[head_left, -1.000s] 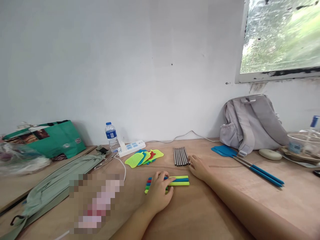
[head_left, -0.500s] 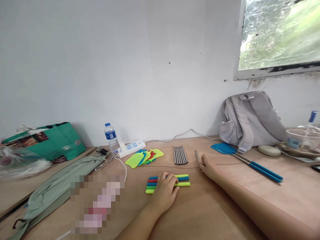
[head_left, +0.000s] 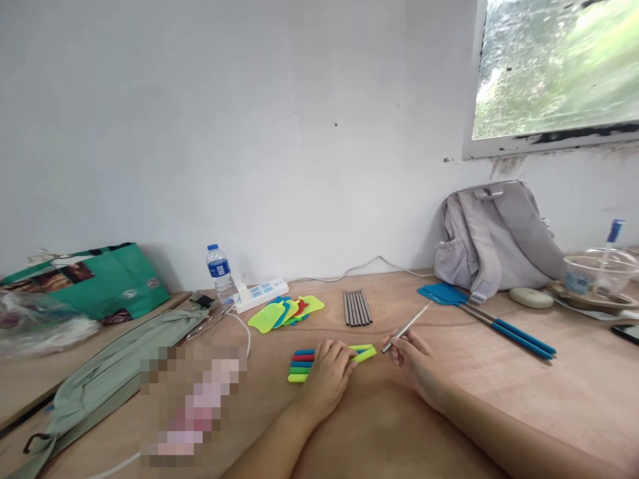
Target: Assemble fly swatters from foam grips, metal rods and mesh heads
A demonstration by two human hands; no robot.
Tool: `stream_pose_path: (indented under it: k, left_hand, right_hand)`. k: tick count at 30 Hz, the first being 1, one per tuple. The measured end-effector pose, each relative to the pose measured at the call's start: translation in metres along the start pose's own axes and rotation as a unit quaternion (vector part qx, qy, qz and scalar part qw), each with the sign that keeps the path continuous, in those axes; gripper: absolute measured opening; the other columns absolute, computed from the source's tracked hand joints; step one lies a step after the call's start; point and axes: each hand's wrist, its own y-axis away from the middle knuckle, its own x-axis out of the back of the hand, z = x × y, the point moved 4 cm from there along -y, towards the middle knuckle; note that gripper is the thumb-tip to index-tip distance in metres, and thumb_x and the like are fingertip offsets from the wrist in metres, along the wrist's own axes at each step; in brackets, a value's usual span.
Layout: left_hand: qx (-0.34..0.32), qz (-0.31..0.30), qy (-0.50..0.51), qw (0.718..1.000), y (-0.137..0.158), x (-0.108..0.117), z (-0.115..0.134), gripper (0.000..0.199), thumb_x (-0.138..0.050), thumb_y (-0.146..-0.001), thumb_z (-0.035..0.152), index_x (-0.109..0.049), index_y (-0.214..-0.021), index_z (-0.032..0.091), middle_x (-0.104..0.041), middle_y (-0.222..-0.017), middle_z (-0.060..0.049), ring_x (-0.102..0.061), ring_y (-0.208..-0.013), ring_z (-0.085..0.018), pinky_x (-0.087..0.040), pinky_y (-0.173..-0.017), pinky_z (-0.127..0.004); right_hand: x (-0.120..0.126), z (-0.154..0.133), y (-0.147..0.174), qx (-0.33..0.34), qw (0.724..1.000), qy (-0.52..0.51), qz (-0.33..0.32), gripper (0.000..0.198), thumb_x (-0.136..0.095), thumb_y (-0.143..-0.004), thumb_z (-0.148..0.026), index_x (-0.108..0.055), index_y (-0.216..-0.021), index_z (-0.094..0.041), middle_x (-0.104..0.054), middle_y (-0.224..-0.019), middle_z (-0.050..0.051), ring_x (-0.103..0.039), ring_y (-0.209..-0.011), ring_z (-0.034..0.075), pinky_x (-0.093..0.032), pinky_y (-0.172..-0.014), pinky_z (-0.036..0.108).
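Note:
My right hand (head_left: 415,362) pinches a thin silver telescopic rod (head_left: 407,328), its thick end tilted down toward the left. Fingers of my left hand (head_left: 327,372) are closed on a yellow-green handle tube (head_left: 366,354), whose right end is angled up toward the rod; a small gap separates the two. Under and beside that hand lie several coloured tubes (head_left: 300,372) in red, blue, green and yellow, partly hidden by it. Behind them, a row of metal rods (head_left: 358,309) lies side by side. Mesh fly swatter heads (head_left: 270,317) are piled to their left.
Two blue fly swatters (head_left: 519,338) lie on the right, near a grey backpack (head_left: 494,239). A plastic cup (head_left: 582,276) stands farther right. A water bottle (head_left: 219,273) and power strip (head_left: 262,294) are at back left, with a green bag (head_left: 114,283) and a light green strap bag (head_left: 124,372).
My right hand has lifted the rod off the table and brought it left and nearer. The yellow-green tube in my left hand now tilts up at its right end.

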Motion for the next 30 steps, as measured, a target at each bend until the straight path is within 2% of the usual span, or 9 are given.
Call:
stream_pose_path:
  k: [5, 11, 13, 16, 20, 24, 30]
  left_hand:
    - [-0.026, 0.003, 0.012, 1.0, 0.002, 0.004, 0.004, 0.017, -0.037, -0.091, 0.02, -0.053, -0.096, 0.019, -0.056, -0.095, -0.004, -0.046, -0.089, -0.019, -0.037, -0.082, -0.035]
    - [-0.024, 0.007, 0.03, 0.999, 0.005, 0.008, 0.003, 0.022, -0.031, -0.092, 0.02, -0.052, -0.1, 0.02, -0.055, -0.1, -0.005, -0.047, -0.089, -0.019, -0.04, -0.081, -0.034]
    - [-0.042, 0.008, 0.015, 0.999, 0.006, 0.008, 0.004, 0.023, -0.031, -0.092, 0.021, -0.052, -0.101, 0.019, -0.055, -0.099, -0.006, -0.048, -0.088, -0.019, -0.041, -0.081, -0.034]
    - [-0.1, 0.011, -0.024, 0.995, 0.009, 0.009, 0.009, 0.025, -0.029, -0.093, 0.025, -0.052, -0.101, 0.019, -0.058, -0.093, -0.006, -0.053, -0.083, -0.019, -0.042, -0.08, -0.033]
    - [-0.148, 0.01, -0.022, 0.989, 0.014, 0.01, 0.024, 0.027, -0.028, -0.094, 0.03, -0.051, -0.103, 0.019, -0.063, -0.082, -0.004, -0.058, -0.072, -0.018, -0.044, -0.065, -0.028]
    - [-0.129, 0.004, 0.063, 0.99, 0.017, 0.01, 0.038, 0.023, -0.031, -0.093, 0.031, -0.051, -0.097, 0.019, -0.066, -0.084, -0.002, -0.062, -0.073, -0.015, -0.045, -0.063, -0.023]
    - [-0.094, -0.01, 0.081, 0.992, 0.021, 0.006, 0.048, 0.024, -0.033, -0.093, 0.034, -0.051, -0.089, 0.02, -0.066, -0.077, -0.002, -0.063, -0.066, -0.015, -0.045, -0.058, -0.02]
  right_hand:
    - [-0.007, -0.008, 0.006, 0.006, 0.998, -0.021, -0.064, 0.02, -0.069, -0.067, -0.025, -0.051, -0.073, -0.021, -0.062, -0.076, 0.0, -0.049, -0.059, 0.012, -0.039, -0.058, 0.026]
    - [-0.012, -0.011, 0.011, -0.012, 0.995, -0.001, -0.098, 0.017, -0.067, -0.068, -0.027, -0.052, -0.074, -0.022, -0.062, -0.078, 0.001, -0.052, -0.065, 0.013, -0.04, -0.066, 0.028]
    - [-0.012, -0.012, 0.012, -0.031, 0.992, 0.003, -0.12, 0.018, -0.062, -0.07, -0.037, -0.053, -0.072, -0.021, -0.062, -0.079, 0.003, -0.053, -0.065, 0.015, -0.041, -0.067, 0.031]
    - [-0.014, -0.014, 0.013, -0.05, 0.986, 0.02, -0.158, 0.04, -0.04, -0.074, -0.056, -0.055, -0.067, -0.02, -0.061, -0.08, 0.008, -0.053, -0.065, 0.019, -0.042, -0.063, 0.034]
    - [-0.02, -0.011, 0.02, -0.021, 0.971, 0.148, -0.187, 0.043, -0.034, -0.076, -0.055, -0.057, -0.083, -0.02, -0.056, -0.077, 0.005, -0.047, -0.065, 0.02, -0.038, -0.059, 0.032]
    - [-0.028, -0.005, 0.033, -0.004, 0.949, 0.23, -0.217, 0.04, -0.025, -0.083, -0.048, -0.054, -0.081, -0.021, -0.05, -0.073, 0.002, -0.044, -0.072, 0.02, -0.037, -0.07, 0.034]
    - [-0.038, -0.007, 0.048, -0.034, 0.946, 0.23, -0.225, 0.037, -0.024, -0.086, -0.046, -0.051, -0.078, -0.021, -0.048, -0.077, 0.002, -0.043, -0.079, 0.02, -0.036, -0.076, 0.035]
